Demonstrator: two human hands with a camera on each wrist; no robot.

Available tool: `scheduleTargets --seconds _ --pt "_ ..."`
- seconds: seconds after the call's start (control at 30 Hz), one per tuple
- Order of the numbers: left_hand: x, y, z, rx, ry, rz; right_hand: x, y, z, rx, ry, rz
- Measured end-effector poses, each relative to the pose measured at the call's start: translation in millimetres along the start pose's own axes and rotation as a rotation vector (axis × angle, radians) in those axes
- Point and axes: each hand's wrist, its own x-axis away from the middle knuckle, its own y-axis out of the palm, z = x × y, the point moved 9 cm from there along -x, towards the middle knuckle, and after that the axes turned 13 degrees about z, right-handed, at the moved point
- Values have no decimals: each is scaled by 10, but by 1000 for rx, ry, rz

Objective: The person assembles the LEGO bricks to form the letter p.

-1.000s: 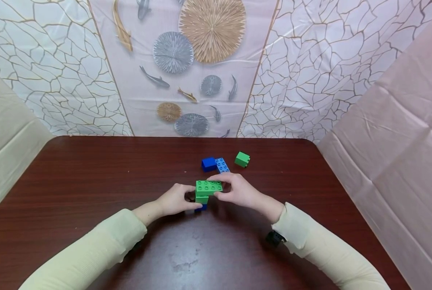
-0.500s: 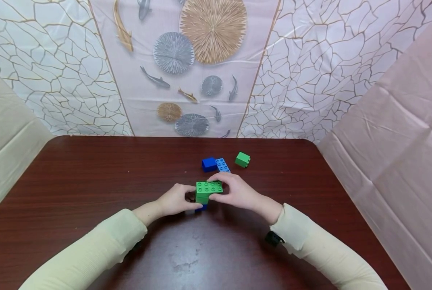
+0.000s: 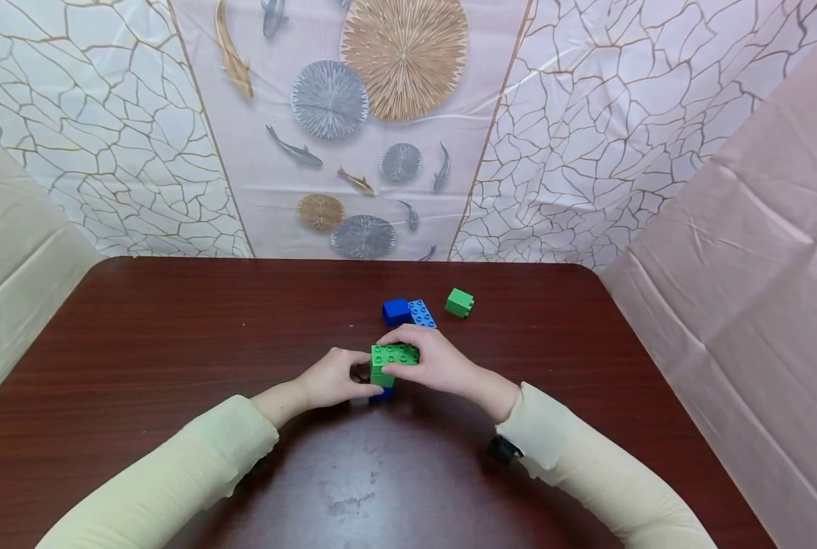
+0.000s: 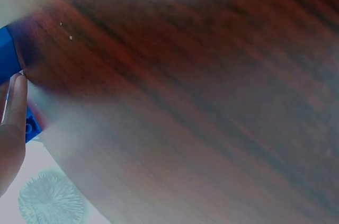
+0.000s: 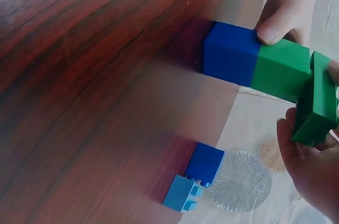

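A small stack stands on the table: a dark blue brick [image 5: 230, 54] at the bottom with a green brick [image 5: 280, 69] on it. My left hand [image 3: 331, 379] pinches this stack from the left, its thumb across the seam between the two bricks in the right wrist view. On top lies a longer green brick [image 3: 389, 354], studs up, overhanging to the right and slightly tilted against the brick below. My right hand [image 3: 439, 363] holds that long brick between thumb and fingers, covering part of its right end. Whether it is fully seated I cannot tell.
Behind the hands, another dark blue brick [image 3: 396, 311] lies beside a light blue studded brick [image 3: 421, 313]. A loose green brick [image 3: 459, 303] rests on its side farther right. The brown table [image 3: 175, 328] ends at a patterned cloth backdrop [image 3: 546, 152].
My right hand has slid left along the long green brick, its thumb now nearer the stack. The long brick has come down slightly. My left hand stays in place.
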Motion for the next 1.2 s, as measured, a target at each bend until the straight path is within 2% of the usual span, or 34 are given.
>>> scheduleTargets --seconds 0.4,0.67,0.8,1.2 --pt "-18 -4 17 -2 -4 1 -31 -14 -55 87 -5 -51" --pt "-8 -5 11 -1 -2 -3 -29 0 -94 144 -59 -58" --pt "-11 -9 22 0 -1 1 -22 -2 -78 136 -63 -40" --pt "-1 0 21 4 6 -5 -30 44 -17 44 12 -26"
